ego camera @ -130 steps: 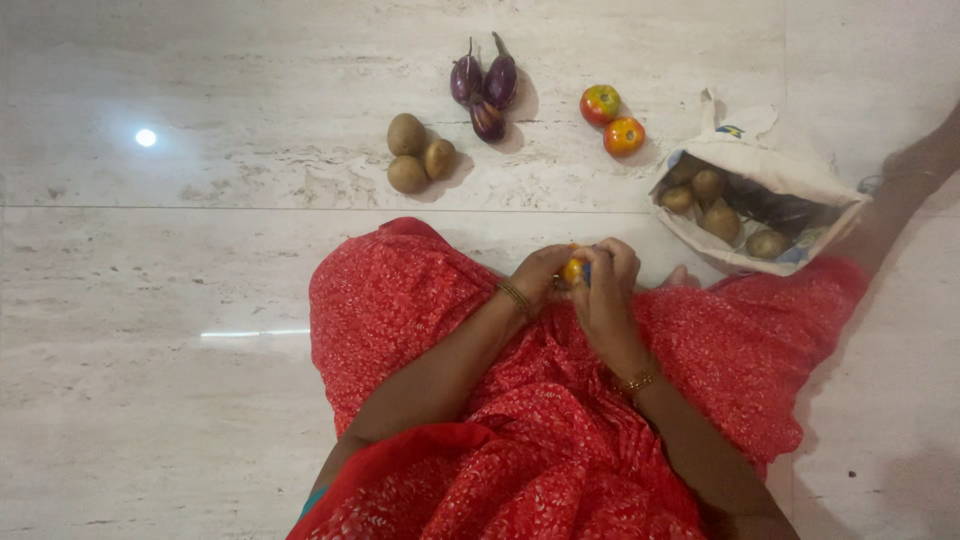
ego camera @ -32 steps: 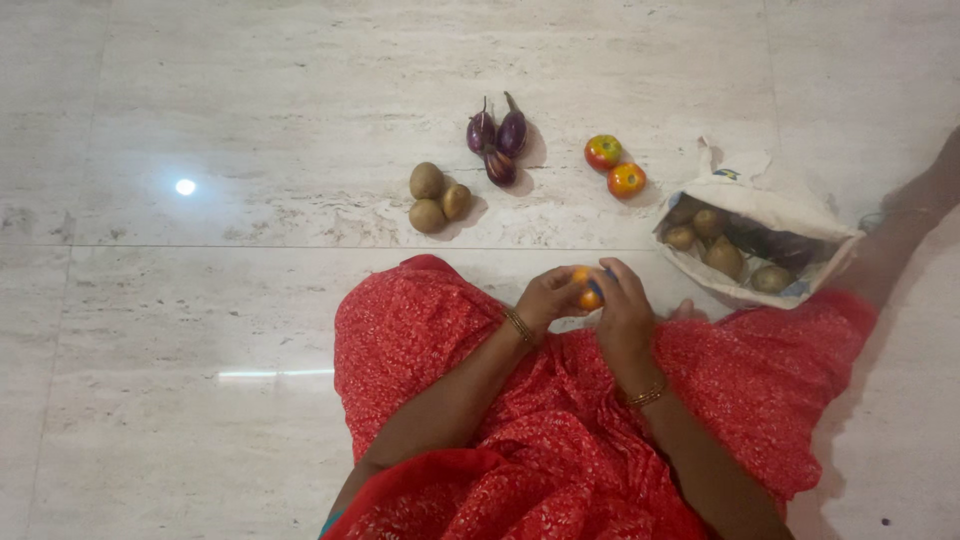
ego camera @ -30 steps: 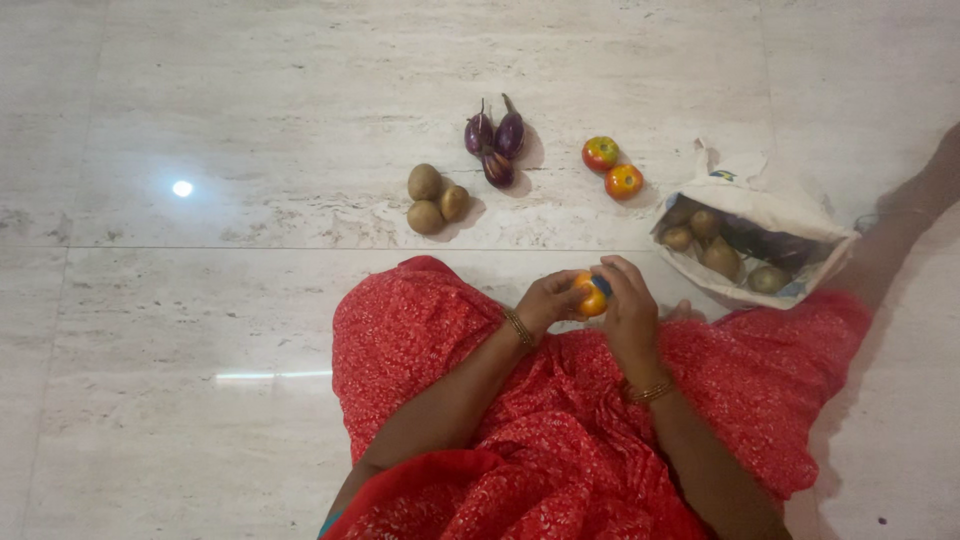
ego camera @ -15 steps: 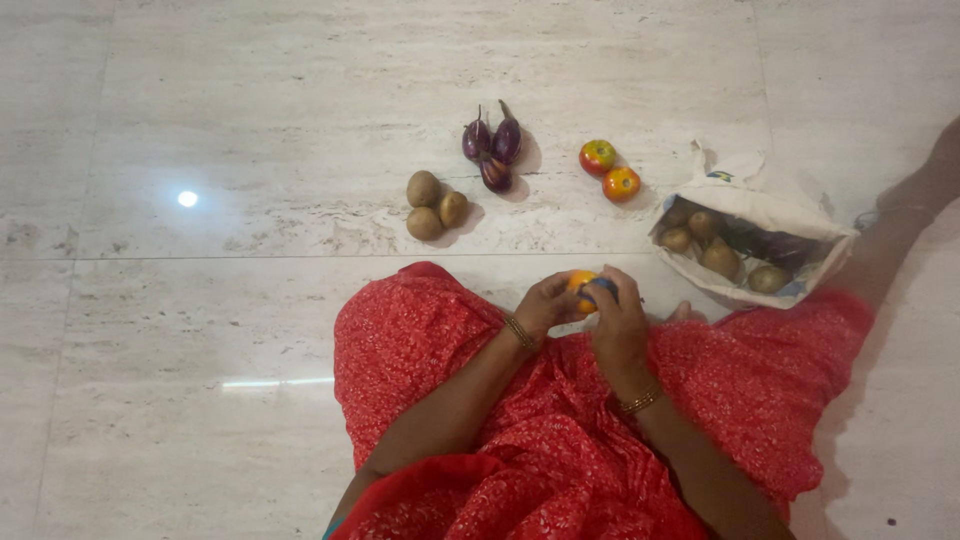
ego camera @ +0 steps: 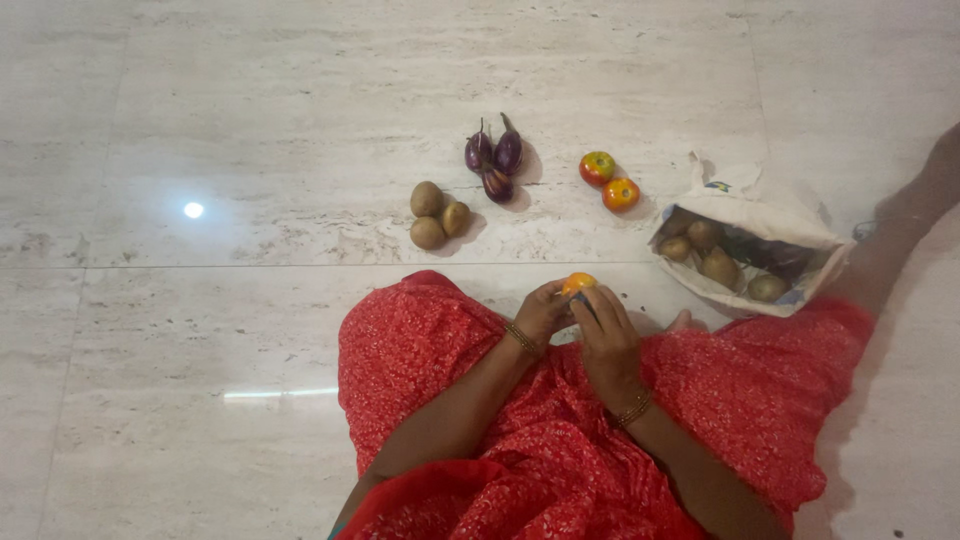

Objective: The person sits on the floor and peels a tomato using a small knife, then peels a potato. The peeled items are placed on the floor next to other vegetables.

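Glossy pale marble floor [ego camera: 200, 380], light glare [ego camera: 193, 210]

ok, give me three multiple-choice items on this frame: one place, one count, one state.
1. Where do the aubergines lie?
A. inside the bag
B. on the floor, between the potatoes and the two tomatoes
C. on the red cloth

2. How many potatoes lie loose on the floor?
A. one
B. three
C. five

3. What do the hands hold?
A. nothing
B. an aubergine
C. a small orange tomato

Key: 1 B, they sit on the floor right of the potatoes and left of the tomato pair. 2 B, three brown ones are grouped together. 3 C, left hand and right hand meet around the orange tomato. The bag lies open.
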